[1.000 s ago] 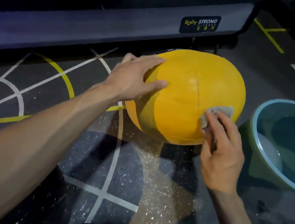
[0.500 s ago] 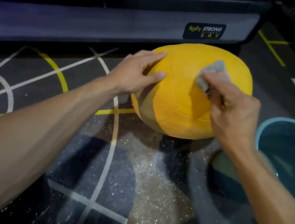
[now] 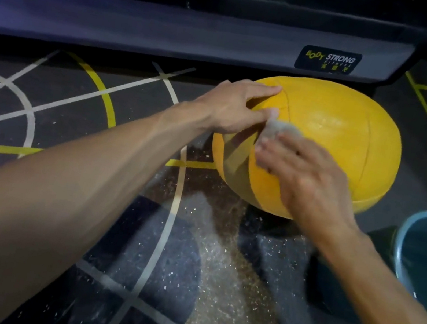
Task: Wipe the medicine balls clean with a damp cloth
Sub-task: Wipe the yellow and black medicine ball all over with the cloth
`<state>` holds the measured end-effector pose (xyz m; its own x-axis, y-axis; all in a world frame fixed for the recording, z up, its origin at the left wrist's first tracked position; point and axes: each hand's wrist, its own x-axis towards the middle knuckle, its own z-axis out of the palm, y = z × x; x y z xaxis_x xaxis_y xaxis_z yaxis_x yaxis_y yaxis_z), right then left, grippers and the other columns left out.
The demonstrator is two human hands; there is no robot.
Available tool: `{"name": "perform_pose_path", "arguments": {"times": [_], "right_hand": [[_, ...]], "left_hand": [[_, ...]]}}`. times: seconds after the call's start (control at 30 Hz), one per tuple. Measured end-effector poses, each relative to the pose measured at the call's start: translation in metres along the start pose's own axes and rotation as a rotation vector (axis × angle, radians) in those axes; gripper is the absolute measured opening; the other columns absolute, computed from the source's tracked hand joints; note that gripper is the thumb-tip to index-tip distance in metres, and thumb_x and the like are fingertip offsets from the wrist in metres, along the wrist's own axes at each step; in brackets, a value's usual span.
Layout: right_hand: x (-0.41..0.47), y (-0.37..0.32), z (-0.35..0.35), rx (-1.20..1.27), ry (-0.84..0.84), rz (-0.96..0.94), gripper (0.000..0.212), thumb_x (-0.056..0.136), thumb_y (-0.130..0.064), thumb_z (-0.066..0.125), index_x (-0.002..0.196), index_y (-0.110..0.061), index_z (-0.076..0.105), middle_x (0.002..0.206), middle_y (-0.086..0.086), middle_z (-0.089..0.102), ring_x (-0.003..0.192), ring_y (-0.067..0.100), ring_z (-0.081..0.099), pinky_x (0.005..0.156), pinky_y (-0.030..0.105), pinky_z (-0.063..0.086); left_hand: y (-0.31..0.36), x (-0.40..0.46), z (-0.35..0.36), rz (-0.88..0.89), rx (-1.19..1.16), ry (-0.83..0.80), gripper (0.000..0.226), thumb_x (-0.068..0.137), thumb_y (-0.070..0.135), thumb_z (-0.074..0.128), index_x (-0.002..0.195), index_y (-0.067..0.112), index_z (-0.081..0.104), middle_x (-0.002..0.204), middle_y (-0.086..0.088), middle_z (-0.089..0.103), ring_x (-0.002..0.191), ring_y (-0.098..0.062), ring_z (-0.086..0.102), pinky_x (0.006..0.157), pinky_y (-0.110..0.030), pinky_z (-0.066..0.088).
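Wiping was mid-course: the right hand (image 3: 308, 177), fingers blurred, pressed the cloth (image 3: 277, 128) on the yellow ball (image 3: 333, 131); spread left hand (image 3: 237, 107) steadied it

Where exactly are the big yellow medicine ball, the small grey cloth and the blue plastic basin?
Yellow medicine ball (image 3: 333, 131): head view, its bare upper panel.
Grey cloth (image 3: 276, 128): head view, the part showing above the fingers.
Blue plastic basin (image 3: 402, 244): head view, its left rim.

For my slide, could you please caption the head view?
Left hand steadies a yellow medicine ball while the right hand wipes it with a cloth.
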<state>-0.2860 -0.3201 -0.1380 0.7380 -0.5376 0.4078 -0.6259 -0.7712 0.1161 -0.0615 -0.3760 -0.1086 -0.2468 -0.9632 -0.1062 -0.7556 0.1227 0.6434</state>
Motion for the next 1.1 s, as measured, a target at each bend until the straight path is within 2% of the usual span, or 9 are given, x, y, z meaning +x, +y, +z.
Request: {"name": "perform_pose_path", "arguments": {"times": [0.1, 0.3, 0.4, 0.47, 0.57, 0.73, 0.8, 1.0, 1.1], "right_hand": [[0.012, -0.016, 0.008, 0.033, 0.089, 0.123, 0.028, 0.094, -0.002, 0.068, 0.121, -0.009, 0.073, 0.131, 0.007, 0.069, 0.13, 0.031, 0.059, 0.103, 0.051, 0.052], [-0.031, -0.05, 0.029, -0.119, -0.492, -0.332, 0.036, 0.091, -0.014, 0.049, 0.117, -0.011, 0.074, 0.127, 0.008, 0.072, 0.135, 0.028, 0.054, 0.127, 0.046, 0.018], [0.004, -0.032, 0.004, -0.067, -0.284, -0.234, 0.036, 0.083, -0.005, 0.068, 0.119, -0.008, 0.073, 0.127, 0.011, 0.07, 0.127, 0.03, 0.061, 0.113, 0.048, 0.045], [0.032, -0.011, -0.005, -0.06, -0.073, -0.075, 0.033, 0.093, -0.003, 0.054, 0.12, -0.005, 0.071, 0.126, 0.012, 0.071, 0.125, 0.032, 0.062, 0.106, 0.05, 0.051], [0.04, -0.006, 0.0, -0.017, -0.05, 0.037, 0.036, 0.098, -0.007, 0.044, 0.122, -0.007, 0.071, 0.128, 0.011, 0.07, 0.127, 0.032, 0.061, 0.1, 0.051, 0.053], [-0.038, -0.062, 0.039, -0.085, -0.518, -0.216, 0.022, 0.086, -0.018, 0.073, 0.107, -0.018, 0.078, 0.118, 0.002, 0.074, 0.128, 0.021, 0.059, 0.119, 0.041, 0.036], [-0.058, -0.06, 0.038, -0.046, -0.565, -0.187, 0.019, 0.087, -0.02, 0.062, 0.098, -0.019, 0.078, 0.106, 0.001, 0.076, 0.119, 0.023, 0.064, 0.117, 0.035, 0.025], [-0.042, -0.059, -0.046, 0.341, 0.089, 0.312, 0.034, 0.092, 0.01, 0.065, 0.115, -0.012, 0.076, 0.12, -0.002, 0.073, 0.12, 0.014, 0.063, 0.107, 0.036, 0.05], [-0.033, -0.021, -0.068, 0.325, 0.348, 0.597, 0.039, 0.094, 0.008, 0.057, 0.121, -0.015, 0.073, 0.12, -0.001, 0.072, 0.117, 0.019, 0.066, 0.096, 0.048, 0.056]], "left_hand": [[0.009, 0.001, -0.003, -0.038, -0.085, -0.028, 0.058, 0.109, 0.059, 0.013, 0.154, 0.039, 0.044, 0.164, 0.008, 0.037, 0.153, -0.018, 0.028, 0.127, -0.046, 0.01], [0.006, -0.004, -0.002, -0.023, -0.143, -0.047, 0.06, 0.109, 0.055, 0.003, 0.155, 0.042, 0.039, 0.168, 0.007, 0.028, 0.155, -0.02, 0.022, 0.127, -0.043, 0.01], [0.013, -0.001, -0.008, -0.079, -0.22, -0.078, 0.068, 0.107, 0.057, -0.003, 0.152, 0.043, 0.045, 0.168, 0.006, 0.026, 0.156, -0.021, 0.02, 0.128, -0.045, 0.005], [0.019, 0.0, -0.013, -0.119, -0.31, -0.085, 0.074, 0.105, 0.061, -0.004, 0.146, 0.041, 0.055, 0.167, 0.004, 0.03, 0.155, -0.021, 0.023, 0.125, -0.044, 0.009], [0.021, -0.003, -0.016, -0.149, -0.384, -0.079, 0.079, 0.103, 0.064, -0.004, 0.14, 0.039, 0.062, 0.167, 0.002, 0.03, 0.154, -0.021, 0.024, 0.124, -0.044, 0.011], [0.01, -0.007, -0.016, -0.156, -0.462, -0.104, 0.081, 0.105, 0.06, -0.005, 0.143, 0.032, 0.06, 0.165, -0.001, 0.036, 0.151, -0.023, 0.031, 0.124, -0.042, 0.015], [0.008, -0.008, -0.015, -0.157, -0.477, -0.114, 0.079, 0.104, 0.061, -0.004, 0.146, 0.033, 0.057, 0.166, 0.0, 0.033, 0.152, -0.023, 0.029, 0.124, -0.041, 0.016], [-0.004, -0.012, -0.008, -0.112, -0.524, -0.085, 0.071, 0.107, 0.059, 0.002, 0.142, 0.035, 0.06, 0.161, 0.004, 0.041, 0.143, -0.013, 0.038, 0.107, -0.026, 0.021], [-0.013, -0.02, 0.006, -0.082, -0.573, 0.124, 0.046, 0.109, 0.051, 0.034, 0.126, 0.032, 0.072, 0.134, 0.014, 0.063, 0.12, -0.003, 0.055, 0.09, -0.005, 0.037]]}}
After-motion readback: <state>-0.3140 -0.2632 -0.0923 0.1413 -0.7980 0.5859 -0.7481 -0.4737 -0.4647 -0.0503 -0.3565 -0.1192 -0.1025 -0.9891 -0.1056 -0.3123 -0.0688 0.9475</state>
